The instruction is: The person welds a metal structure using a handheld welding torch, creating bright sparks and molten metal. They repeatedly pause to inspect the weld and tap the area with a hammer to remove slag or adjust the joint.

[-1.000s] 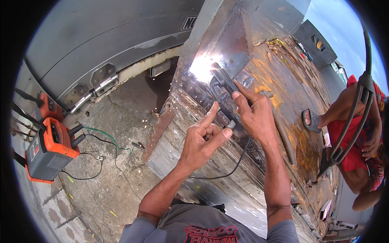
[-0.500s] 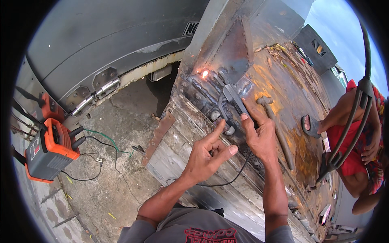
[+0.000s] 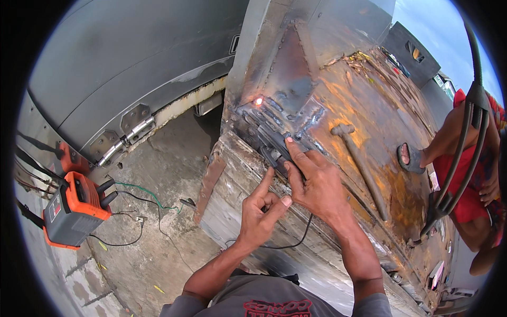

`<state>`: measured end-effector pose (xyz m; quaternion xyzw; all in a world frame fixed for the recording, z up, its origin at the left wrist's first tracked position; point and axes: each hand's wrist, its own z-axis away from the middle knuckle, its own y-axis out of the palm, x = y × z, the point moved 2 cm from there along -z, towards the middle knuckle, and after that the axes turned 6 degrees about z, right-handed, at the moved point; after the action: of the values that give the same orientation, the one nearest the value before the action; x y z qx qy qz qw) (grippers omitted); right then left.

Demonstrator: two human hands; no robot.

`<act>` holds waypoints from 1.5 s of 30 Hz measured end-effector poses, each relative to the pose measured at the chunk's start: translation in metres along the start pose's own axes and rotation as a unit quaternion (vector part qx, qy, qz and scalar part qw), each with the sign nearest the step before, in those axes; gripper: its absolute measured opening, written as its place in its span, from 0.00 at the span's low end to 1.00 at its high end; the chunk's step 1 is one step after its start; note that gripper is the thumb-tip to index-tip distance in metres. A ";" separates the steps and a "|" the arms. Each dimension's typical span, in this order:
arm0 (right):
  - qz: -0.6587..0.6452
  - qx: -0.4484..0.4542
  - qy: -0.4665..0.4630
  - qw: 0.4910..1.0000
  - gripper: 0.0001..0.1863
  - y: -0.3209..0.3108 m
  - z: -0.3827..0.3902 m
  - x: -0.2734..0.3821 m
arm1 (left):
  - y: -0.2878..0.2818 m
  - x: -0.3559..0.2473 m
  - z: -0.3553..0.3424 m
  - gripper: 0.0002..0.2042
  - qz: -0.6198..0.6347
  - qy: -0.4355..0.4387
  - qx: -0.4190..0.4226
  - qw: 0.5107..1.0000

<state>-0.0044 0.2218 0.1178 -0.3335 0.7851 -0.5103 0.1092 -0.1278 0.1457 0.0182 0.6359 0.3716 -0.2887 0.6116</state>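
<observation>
My right hand (image 3: 319, 185) grips a dark welding electrode holder (image 3: 275, 138), index finger stretched along its top and thumb at its side. The jaw end points up and left over the steel corner. A small spot of metal (image 3: 259, 101) glows orange-white just beyond it. No electrode can be made out. My left hand (image 3: 261, 211) hovers beside the holder's near end, index finger and thumb apart, the other fingers curled, nothing in it. The index fingertip is close to the holder; whether it touches I cannot tell. Fresh weld beads (image 3: 311, 122) line the joint by the triangular gusset (image 3: 292, 61).
A hammer (image 3: 362, 171) lies on the rusty plate (image 3: 393, 193) to the right. An orange and grey welding machine (image 3: 74, 211) stands at left, cables trailing over the concrete (image 3: 158, 232). A person's sandaled foot (image 3: 411, 157) and dark thick cables (image 3: 458, 158) are at right.
The electrode holder has come down toward me, away from the glowing spot, and now lies more to the left. My left hand stays beside it. The view has shifted slightly.
</observation>
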 end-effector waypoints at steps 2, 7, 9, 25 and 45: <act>0.005 -0.001 -0.001 1.000 0.29 0.003 -0.002 0.001 | -0.003 0.003 -0.003 0.41 -0.004 0.004 0.000 1.000; 0.020 0.002 0.005 1.000 0.28 0.006 -0.007 0.006 | -0.006 0.002 -0.008 0.40 -0.023 0.000 0.000 1.000; 0.020 0.001 0.005 1.000 0.28 0.007 -0.008 0.008 | -0.007 0.003 -0.010 0.40 -0.021 0.004 0.001 1.000; 0.010 0.012 0.019 1.000 0.28 0.004 -0.011 0.006 | -0.009 0.003 -0.016 0.42 -0.006 0.010 0.009 1.000; -0.005 0.017 0.018 1.000 0.28 0.003 -0.004 0.002 | -0.006 0.004 -0.010 0.40 -0.017 -0.003 0.009 1.000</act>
<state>-0.0094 0.2245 0.1172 -0.3262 0.7768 -0.5297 0.0984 -0.1310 0.1562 0.0125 0.6342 0.3778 -0.3047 0.6019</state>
